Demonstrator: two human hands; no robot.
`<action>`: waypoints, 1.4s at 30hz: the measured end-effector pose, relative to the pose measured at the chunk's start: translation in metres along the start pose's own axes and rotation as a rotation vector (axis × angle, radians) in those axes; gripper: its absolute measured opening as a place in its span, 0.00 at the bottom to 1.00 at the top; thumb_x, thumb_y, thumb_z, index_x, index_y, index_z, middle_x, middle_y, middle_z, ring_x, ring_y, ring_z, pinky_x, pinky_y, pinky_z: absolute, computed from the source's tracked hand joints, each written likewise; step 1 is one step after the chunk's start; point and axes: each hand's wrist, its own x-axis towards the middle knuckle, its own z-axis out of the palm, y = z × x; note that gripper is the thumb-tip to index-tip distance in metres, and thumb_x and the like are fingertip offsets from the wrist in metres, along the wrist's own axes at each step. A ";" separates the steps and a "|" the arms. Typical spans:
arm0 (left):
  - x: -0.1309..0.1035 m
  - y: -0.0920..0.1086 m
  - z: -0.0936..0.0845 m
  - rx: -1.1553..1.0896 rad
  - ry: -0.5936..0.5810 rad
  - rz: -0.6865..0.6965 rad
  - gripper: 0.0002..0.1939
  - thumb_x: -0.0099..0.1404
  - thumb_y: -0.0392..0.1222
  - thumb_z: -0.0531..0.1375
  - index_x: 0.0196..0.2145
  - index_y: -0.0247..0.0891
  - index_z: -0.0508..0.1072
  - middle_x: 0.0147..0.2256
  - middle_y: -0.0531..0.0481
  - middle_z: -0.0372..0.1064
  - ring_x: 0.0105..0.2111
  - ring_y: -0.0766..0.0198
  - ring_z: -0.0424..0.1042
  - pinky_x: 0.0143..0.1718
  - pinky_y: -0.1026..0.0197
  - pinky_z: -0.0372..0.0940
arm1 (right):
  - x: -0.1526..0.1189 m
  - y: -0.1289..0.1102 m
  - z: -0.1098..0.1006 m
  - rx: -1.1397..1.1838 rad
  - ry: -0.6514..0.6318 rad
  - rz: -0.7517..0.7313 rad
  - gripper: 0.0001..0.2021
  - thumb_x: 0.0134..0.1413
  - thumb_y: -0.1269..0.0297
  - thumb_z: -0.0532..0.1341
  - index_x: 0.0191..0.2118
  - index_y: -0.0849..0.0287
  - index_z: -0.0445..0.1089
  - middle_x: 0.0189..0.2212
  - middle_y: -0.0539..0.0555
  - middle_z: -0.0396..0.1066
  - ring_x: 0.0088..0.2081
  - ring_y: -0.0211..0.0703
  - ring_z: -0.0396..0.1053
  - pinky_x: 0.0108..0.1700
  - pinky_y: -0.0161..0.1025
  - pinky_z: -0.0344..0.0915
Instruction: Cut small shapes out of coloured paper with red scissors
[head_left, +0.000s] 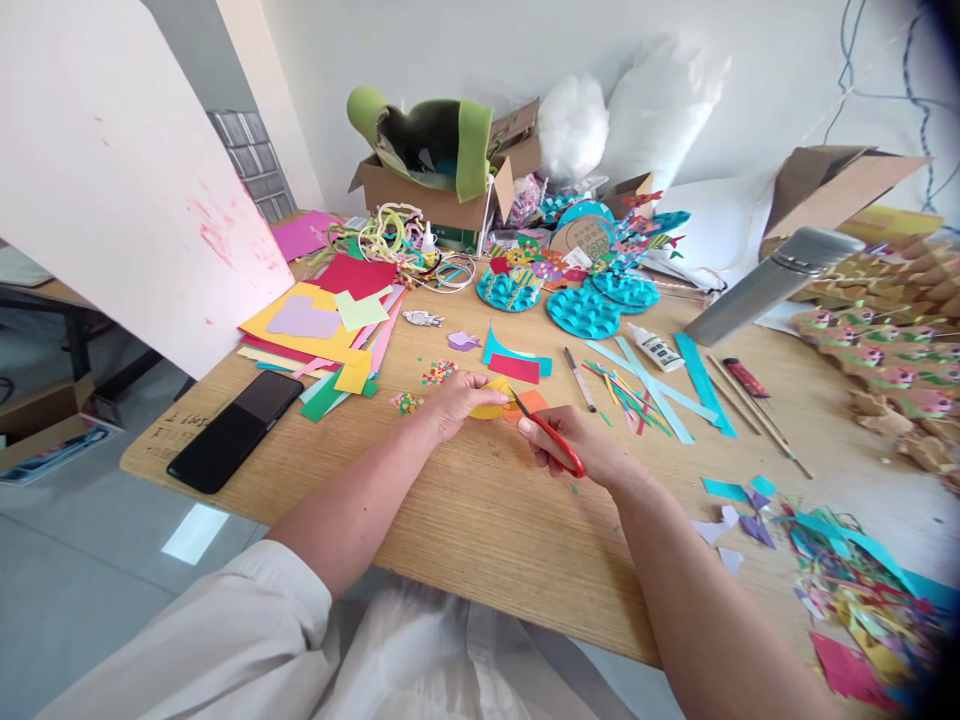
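My left hand (459,402) pinches a piece of yellow paper (491,399) above the wooden table. Wrapped through the red handles of a pair of scissors (561,447), my right hand (574,440) holds the blades at the yellow paper's right edge. An orange piece of paper (534,402) lies just behind the scissors. Beyond the hands are a blue paper piece (517,351) and a dark pink paper strip (513,368). A purple fish-shaped cutout (464,341) and small coloured paper bits (439,371) lie near my left hand.
A black phone (235,432) and stacked coloured paper (300,322) are at left. Thin paper strips (626,395), a glue bottle (654,347), a pen (580,379) and a metal flask (772,285) stand or lie right of centre. Paper scraps (862,590) pile up near right. Blue discs (583,312) sit behind.
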 end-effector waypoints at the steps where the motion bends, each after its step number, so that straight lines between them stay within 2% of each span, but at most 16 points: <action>1: 0.000 0.000 -0.001 0.005 -0.007 0.003 0.14 0.42 0.42 0.71 0.26 0.31 0.77 0.23 0.47 0.73 0.24 0.66 0.71 0.29 0.64 0.62 | 0.000 0.000 0.000 -0.003 -0.005 0.003 0.25 0.49 0.42 0.61 0.18 0.59 0.63 0.14 0.50 0.65 0.14 0.33 0.61 0.17 0.31 0.55; 7: 0.002 0.002 -0.004 0.024 -0.044 0.004 0.13 0.42 0.42 0.72 0.25 0.31 0.77 0.21 0.50 0.71 0.22 0.68 0.69 0.27 0.66 0.60 | -0.002 -0.001 -0.001 0.007 -0.009 0.038 0.24 0.47 0.44 0.63 0.18 0.59 0.62 0.13 0.49 0.65 0.14 0.34 0.62 0.17 0.31 0.55; 11: 0.002 0.003 -0.003 -0.003 0.009 -0.028 0.14 0.43 0.42 0.72 0.25 0.30 0.76 0.22 0.49 0.70 0.20 0.70 0.66 0.21 0.67 0.56 | -0.001 -0.002 -0.001 0.051 0.008 0.058 0.25 0.45 0.41 0.64 0.18 0.59 0.61 0.13 0.48 0.65 0.14 0.34 0.62 0.17 0.31 0.55; 13: 0.001 0.005 -0.003 -0.054 0.031 -0.035 0.15 0.46 0.44 0.71 0.27 0.30 0.76 0.23 0.48 0.71 0.19 0.71 0.65 0.17 0.68 0.52 | 0.000 -0.002 0.000 0.088 0.035 0.060 0.26 0.44 0.39 0.63 0.17 0.59 0.61 0.13 0.49 0.64 0.14 0.34 0.62 0.17 0.31 0.54; 16: -0.001 0.007 -0.003 -0.161 -0.004 -0.062 0.16 0.50 0.46 0.69 0.33 0.31 0.76 0.28 0.45 0.73 0.20 0.69 0.68 0.14 0.68 0.51 | 0.001 0.000 0.000 0.127 0.080 0.038 0.28 0.46 0.36 0.61 0.17 0.59 0.61 0.13 0.50 0.64 0.14 0.33 0.61 0.17 0.31 0.53; 18: -0.001 0.008 -0.003 -0.219 -0.033 -0.093 0.15 0.52 0.43 0.68 0.35 0.32 0.75 0.31 0.45 0.74 0.20 0.68 0.71 0.13 0.68 0.51 | 0.001 0.001 0.000 0.150 0.104 0.025 0.29 0.46 0.36 0.60 0.17 0.59 0.61 0.14 0.50 0.65 0.14 0.33 0.61 0.17 0.30 0.53; 20: -0.001 0.008 -0.002 -0.279 -0.018 -0.109 0.11 0.53 0.37 0.67 0.34 0.32 0.74 0.30 0.46 0.74 0.20 0.69 0.71 0.14 0.70 0.53 | 0.001 0.000 0.000 0.164 0.129 0.019 0.29 0.47 0.35 0.60 0.18 0.59 0.61 0.14 0.50 0.65 0.14 0.33 0.61 0.17 0.30 0.53; 23: 0.000 0.008 0.002 -0.368 0.071 -0.097 0.06 0.54 0.30 0.65 0.31 0.31 0.72 0.26 0.50 0.72 0.19 0.73 0.69 0.16 0.72 0.56 | 0.000 -0.003 0.002 0.171 0.167 0.011 0.30 0.48 0.34 0.58 0.17 0.58 0.60 0.14 0.50 0.64 0.14 0.33 0.61 0.17 0.31 0.53; 25: 0.000 0.007 0.005 -0.409 0.105 -0.080 0.05 0.55 0.30 0.64 0.31 0.31 0.72 0.26 0.50 0.72 0.19 0.74 0.68 0.17 0.72 0.57 | 0.000 -0.004 0.003 0.175 0.180 0.008 0.29 0.48 0.34 0.58 0.17 0.58 0.60 0.14 0.50 0.65 0.14 0.33 0.61 0.17 0.31 0.54; 30: -0.002 0.004 0.013 -0.472 0.100 -0.034 0.06 0.56 0.32 0.65 0.33 0.30 0.73 0.28 0.48 0.73 0.22 0.73 0.70 0.19 0.72 0.60 | 0.004 0.000 0.009 0.186 0.195 0.034 0.29 0.47 0.35 0.60 0.18 0.59 0.62 0.15 0.50 0.66 0.14 0.33 0.62 0.17 0.31 0.54; 33: -0.002 0.000 0.015 -0.476 0.095 0.006 0.06 0.54 0.31 0.66 0.31 0.30 0.73 0.28 0.49 0.73 0.24 0.73 0.70 0.22 0.71 0.62 | 0.005 0.002 0.012 0.201 0.201 0.043 0.29 0.48 0.34 0.59 0.19 0.59 0.62 0.15 0.50 0.66 0.14 0.33 0.62 0.17 0.30 0.54; 38: -0.004 -0.005 0.021 -0.415 0.016 0.074 0.13 0.49 0.35 0.70 0.33 0.31 0.74 0.31 0.49 0.73 0.26 0.72 0.70 0.25 0.69 0.62 | 0.006 0.001 0.015 0.202 0.192 0.022 0.31 0.46 0.30 0.57 0.19 0.58 0.61 0.15 0.50 0.65 0.14 0.33 0.62 0.17 0.31 0.53; 42: -0.005 -0.007 0.024 -0.379 0.041 0.120 0.15 0.45 0.36 0.71 0.31 0.33 0.74 0.28 0.53 0.71 0.26 0.71 0.68 0.26 0.67 0.60 | 0.006 -0.001 0.017 0.195 0.190 0.026 0.31 0.44 0.31 0.58 0.19 0.58 0.61 0.15 0.50 0.65 0.14 0.34 0.62 0.16 0.31 0.53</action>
